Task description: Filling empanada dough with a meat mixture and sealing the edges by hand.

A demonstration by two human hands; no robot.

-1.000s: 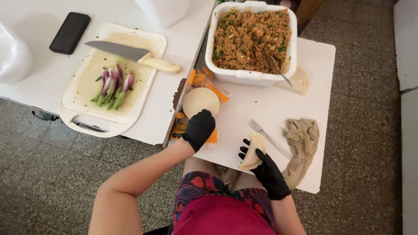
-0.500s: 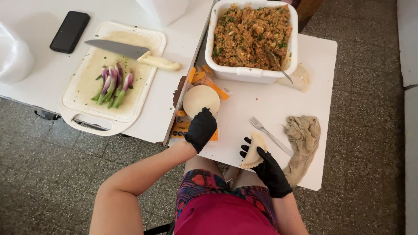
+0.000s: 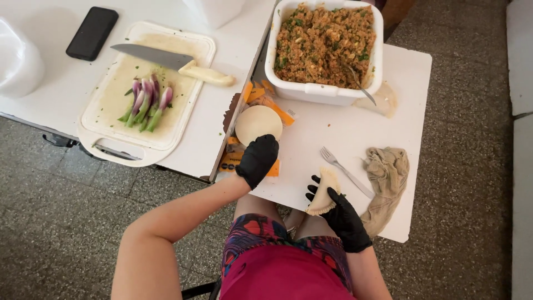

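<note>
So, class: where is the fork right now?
In the head view the fork lies on the white board, between the folded pastry in the right hand and the beige cloth.

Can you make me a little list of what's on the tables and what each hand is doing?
left hand: black glove, reaching onto the stack of round dough discs
right hand: black glove, grip closed on a folded dumpling
white tub: full of crumbly filling, spoon in it
fork: lying beside a beige cloth
cutting board: big knife and purple spring onions
black phone: behind the board
</note>
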